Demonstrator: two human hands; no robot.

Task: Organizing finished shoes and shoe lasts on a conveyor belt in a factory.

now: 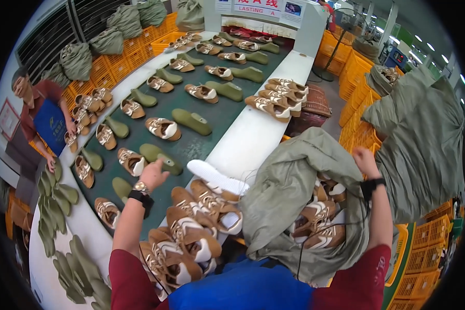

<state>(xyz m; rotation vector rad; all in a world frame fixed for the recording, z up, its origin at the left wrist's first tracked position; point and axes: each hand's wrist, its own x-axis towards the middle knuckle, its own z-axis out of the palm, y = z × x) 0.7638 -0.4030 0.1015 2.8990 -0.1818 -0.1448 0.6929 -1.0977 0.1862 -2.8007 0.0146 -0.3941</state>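
My left hand reaches over the dark green conveyor belt, fingers stretched out at the near edge of an olive-green shoe last. Beside that last is a tan-and-white sneaker. My right hand is raised at the right edge of a grey-green cloth cover, its fingers curled; what they hold, if anything, is hidden. Inside the cloth's opening lie several tan sneakers. In front of me, more tan-and-white sneakers stand close together. A white insole-shaped piece lies on the belt's white border.
Sneakers and lasts line the belt up to a machine opening. Several sneakers stand on the right ledge. Green lasts cover the left ledge, where a co-worker handles shoes. Orange crates and a draped cloth stand right.
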